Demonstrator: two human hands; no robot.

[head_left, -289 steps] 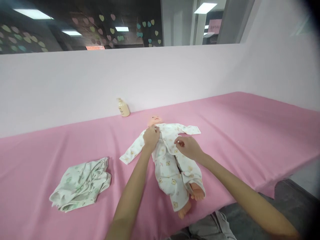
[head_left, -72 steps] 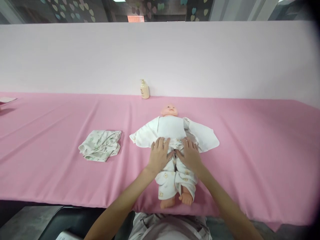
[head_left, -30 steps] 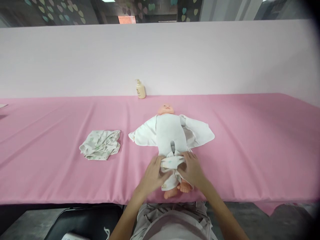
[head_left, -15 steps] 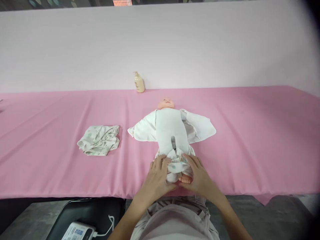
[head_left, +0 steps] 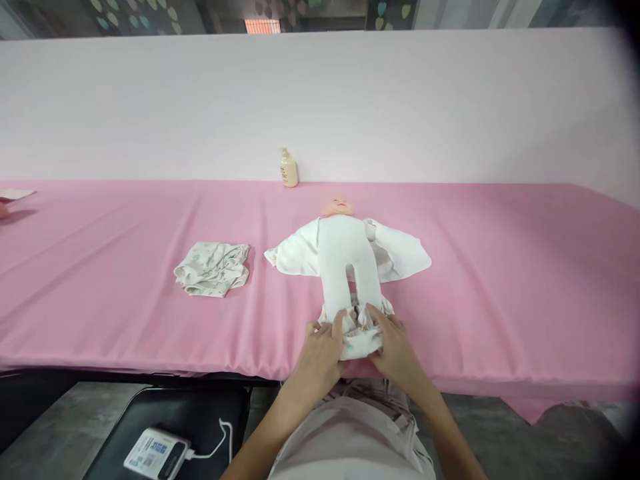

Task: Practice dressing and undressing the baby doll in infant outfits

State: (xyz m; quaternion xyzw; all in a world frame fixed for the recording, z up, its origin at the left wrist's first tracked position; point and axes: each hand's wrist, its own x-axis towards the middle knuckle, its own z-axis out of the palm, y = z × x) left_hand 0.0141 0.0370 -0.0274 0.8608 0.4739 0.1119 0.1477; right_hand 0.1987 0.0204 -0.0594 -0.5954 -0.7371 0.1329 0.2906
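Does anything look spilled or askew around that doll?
Nothing looks spilled. The white patterned cloth trousers look askew, bunched around the lower legs of the white-bodied baby doll, between the left hand and right hand.

At the frame's centre, the doll [head_left: 344,239] has a white body and a pinkish head. The trousers [head_left: 361,344] at lower centre are white with faint print. The cloth [head_left: 213,269] at left is whitish, patterned in pale green. The table cover [head_left: 500,280] is plain pink.
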